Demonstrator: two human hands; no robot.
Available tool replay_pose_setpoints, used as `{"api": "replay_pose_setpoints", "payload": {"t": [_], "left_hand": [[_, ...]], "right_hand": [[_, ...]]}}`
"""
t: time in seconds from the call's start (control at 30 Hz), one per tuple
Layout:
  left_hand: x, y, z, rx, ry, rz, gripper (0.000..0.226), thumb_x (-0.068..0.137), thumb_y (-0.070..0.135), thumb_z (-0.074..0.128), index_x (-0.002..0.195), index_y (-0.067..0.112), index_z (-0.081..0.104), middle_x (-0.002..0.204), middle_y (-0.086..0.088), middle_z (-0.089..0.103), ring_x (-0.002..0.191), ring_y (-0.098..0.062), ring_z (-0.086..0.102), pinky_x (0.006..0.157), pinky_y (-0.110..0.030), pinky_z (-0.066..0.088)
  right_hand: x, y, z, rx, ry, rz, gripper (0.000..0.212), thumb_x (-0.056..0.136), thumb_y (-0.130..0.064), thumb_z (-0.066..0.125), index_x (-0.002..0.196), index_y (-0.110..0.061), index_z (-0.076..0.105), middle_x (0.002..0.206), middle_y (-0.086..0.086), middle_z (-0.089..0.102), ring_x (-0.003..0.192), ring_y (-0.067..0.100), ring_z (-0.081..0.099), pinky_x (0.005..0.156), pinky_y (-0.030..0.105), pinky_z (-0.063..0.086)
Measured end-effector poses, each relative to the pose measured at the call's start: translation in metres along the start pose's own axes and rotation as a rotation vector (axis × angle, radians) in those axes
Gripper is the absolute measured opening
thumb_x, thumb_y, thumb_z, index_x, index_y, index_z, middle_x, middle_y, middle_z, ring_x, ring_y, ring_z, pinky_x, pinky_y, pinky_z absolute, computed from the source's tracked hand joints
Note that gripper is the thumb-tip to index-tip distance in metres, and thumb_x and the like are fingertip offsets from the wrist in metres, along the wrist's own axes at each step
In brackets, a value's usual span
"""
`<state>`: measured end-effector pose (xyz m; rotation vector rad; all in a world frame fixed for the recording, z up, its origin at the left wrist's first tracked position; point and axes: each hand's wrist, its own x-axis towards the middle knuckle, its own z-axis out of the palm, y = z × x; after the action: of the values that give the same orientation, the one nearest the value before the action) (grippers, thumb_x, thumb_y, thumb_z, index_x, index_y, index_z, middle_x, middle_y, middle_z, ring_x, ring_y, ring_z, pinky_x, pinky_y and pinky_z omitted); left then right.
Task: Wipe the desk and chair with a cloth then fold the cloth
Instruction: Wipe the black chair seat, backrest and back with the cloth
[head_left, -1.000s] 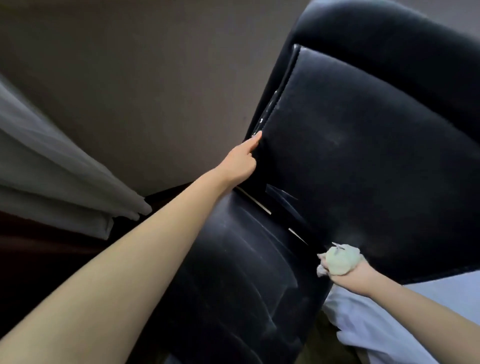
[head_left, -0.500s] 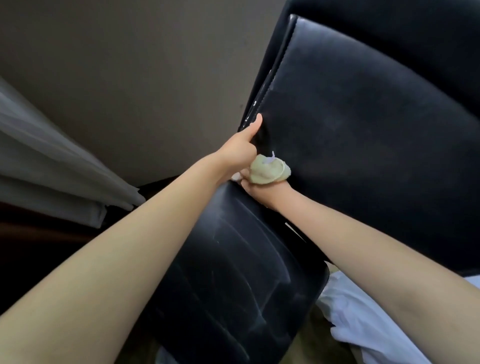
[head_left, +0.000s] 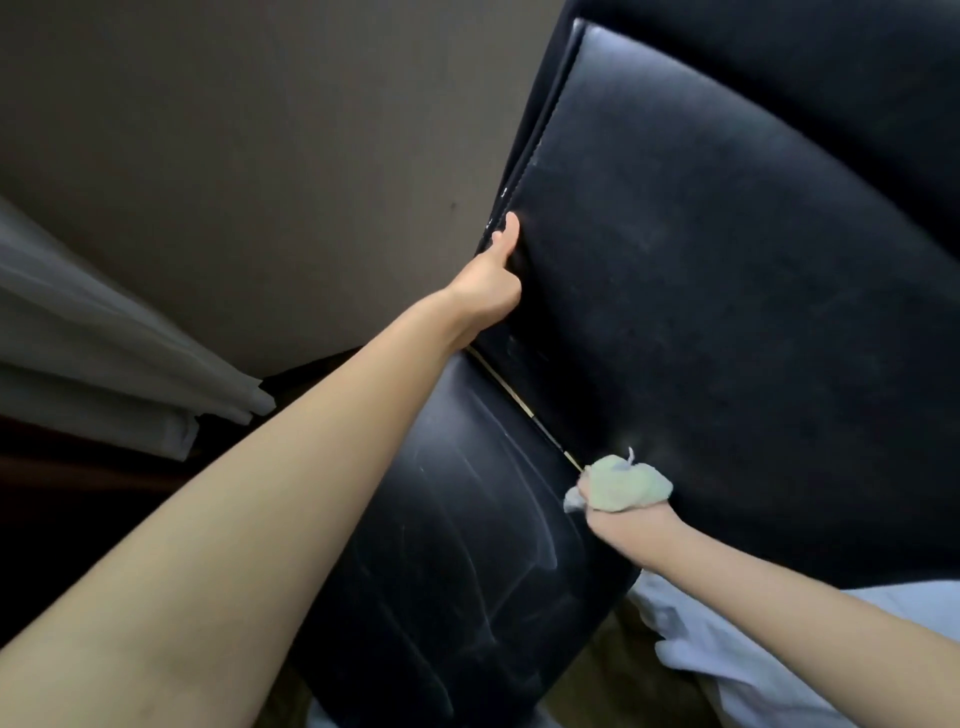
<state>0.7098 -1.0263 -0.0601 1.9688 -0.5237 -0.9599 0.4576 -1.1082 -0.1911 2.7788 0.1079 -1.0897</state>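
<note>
Cloth (head_left: 621, 483), pale green and wadded into a ball, clutched in the right hand (head_left: 631, 525) and pressed against the black chair (head_left: 805, 130) at the lower left corner of the backrest (head_left: 727, 312), just above the gap between backrest and seat (head_left: 457, 545). Fingers of that hand curled tight about the wad and mostly hidden under it, with a loose whitish tail of the fabric sticking out on the left. Left hand (head_left: 488, 291) clamped on the left edge of the backrest higher up, thumb (head_left: 510, 228) laid straight along the front face, remaining fingers out of sight behind the edge. Both forearms bare and stretched forward, well apart from each other. Faint pale streaks across the glossy seat. Thin light strip visible in the gap between seat and backrest. Grey-brown wall (head_left: 260, 156) behind the chair, folds of white curtain (head_left: 104, 364) at far left, and white fabric (head_left: 727, 654) at lower right beneath the right forearm.
</note>
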Motion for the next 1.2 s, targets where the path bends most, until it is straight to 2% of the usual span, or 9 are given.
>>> {"api": "replay_pose_setpoints", "payload": {"t": [0.13, 0.27, 0.53, 0.67, 0.77, 0.87, 0.97, 1.1, 1.2], "left_hand": [[0.000, 0.002, 0.012, 0.005, -0.003, -0.005, 0.088, 0.077, -0.009, 0.022, 0.151, 0.036, 0.009, 0.158, 0.004, 0.014, 0.137, -0.023, 0.033, 0.099, -0.026, 0.038], [0.005, 0.004, 0.018, -0.018, 0.028, 0.014, 0.084, 0.078, -0.012, 0.022, 0.151, 0.031, 0.019, 0.155, 0.005, 0.023, 0.141, -0.014, 0.024, 0.098, -0.013, 0.026], [-0.004, -0.012, 0.040, 0.020, -0.051, 0.029, 0.085, 0.075, -0.012, 0.022, 0.150, 0.027, 0.024, 0.153, 0.004, 0.029, 0.133, -0.008, 0.037, 0.081, 0.002, 0.032], [-0.021, -0.005, 0.052, -0.022, -0.132, 0.043, 0.087, 0.076, -0.013, 0.022, 0.149, 0.034, 0.022, 0.154, 0.007, 0.027, 0.070, 0.012, 0.041, 0.056, 0.000, 0.034], [-0.025, -0.002, 0.061, -0.038, -0.147, 0.027, 0.088, 0.077, -0.014, 0.022, 0.149, 0.037, 0.020, 0.154, 0.007, 0.027, 0.061, 0.006, 0.033, 0.051, -0.001, 0.033], [-0.021, -0.003, 0.063, -0.038, -0.125, 0.026, 0.088, 0.077, -0.015, 0.022, 0.147, 0.039, 0.024, 0.153, 0.007, 0.029, 0.063, 0.004, 0.036, 0.050, -0.001, 0.035], [-0.017, -0.004, 0.062, -0.124, -0.063, 0.041, 0.078, 0.080, -0.016, 0.024, 0.144, 0.028, 0.038, 0.147, 0.005, 0.040, 0.108, -0.007, 0.055, 0.090, -0.012, 0.039], [-0.012, -0.002, 0.059, -0.128, 0.013, 0.056, 0.064, 0.085, -0.012, 0.031, 0.136, 0.019, 0.051, 0.136, 0.001, 0.052, 0.131, -0.013, 0.042, 0.105, -0.019, 0.032], [-0.013, 0.002, 0.057, -0.067, 0.022, 0.063, 0.079, 0.073, -0.017, 0.021, 0.136, 0.021, 0.051, 0.144, 0.005, 0.045, 0.135, -0.013, 0.036, 0.104, -0.020, 0.030]], "right_hand": [[0.058, 0.022, -0.094, 0.276, 0.475, 0.120, 0.029, 0.095, -0.026, 0.045, 0.123, -0.022, 0.052, 0.114, -0.009, 0.048, 0.107, 0.011, 0.047, 0.084, 0.010, 0.035], [0.094, 0.028, -0.158, 0.238, 0.627, 0.196, 0.029, 0.095, -0.019, 0.042, 0.122, -0.018, 0.052, 0.126, 0.002, 0.052, 0.119, 0.022, 0.045, 0.098, 0.024, 0.030], [0.024, -0.014, -0.035, -0.066, -0.029, 0.117, 0.046, 0.091, -0.011, 0.049, 0.135, 0.002, 0.040, 0.141, 0.023, 0.029, 0.122, 0.042, 0.038, 0.082, 0.045, 0.051], [-0.014, -0.044, 0.009, -0.171, -0.156, 0.156, 0.055, 0.090, -0.016, 0.052, 0.133, 0.013, 0.037, 0.137, 0.037, 0.023, 0.094, 0.044, 0.045, 0.064, 0.035, 0.047], [-0.006, -0.032, -0.015, -0.166, -0.097, 0.161, 0.046, 0.092, -0.006, 0.047, 0.136, 0.006, 0.040, 0.141, 0.037, 0.025, 0.121, 0.046, 0.040, 0.084, 0.044, 0.046], [0.029, -0.007, -0.070, -0.051, 0.121, 0.219, 0.046, 0.093, -0.002, 0.040, 0.138, 0.006, 0.034, 0.141, 0.031, 0.031, 0.127, 0.041, 0.039, 0.088, 0.042, 0.048], [0.066, 0.019, -0.111, 0.076, 0.422, 0.248, 0.038, 0.095, -0.013, 0.041, 0.131, -0.002, 0.046, 0.131, 0.015, 0.049, 0.097, 0.001, 0.049, 0.073, 0.008, 0.042], [0.074, 0.024, -0.132, -0.162, 0.435, 0.284, 0.043, 0.086, -0.002, 0.032, 0.127, 0.001, 0.045, 0.127, 0.023, 0.040, 0.120, 0.038, 0.036, 0.086, 0.043, 0.049], [0.066, 0.019, -0.100, -0.210, 0.321, 0.287, 0.041, 0.089, -0.005, 0.042, 0.130, -0.003, 0.046, 0.130, 0.020, 0.035, 0.121, 0.039, 0.033, 0.084, 0.042, 0.049]]}}
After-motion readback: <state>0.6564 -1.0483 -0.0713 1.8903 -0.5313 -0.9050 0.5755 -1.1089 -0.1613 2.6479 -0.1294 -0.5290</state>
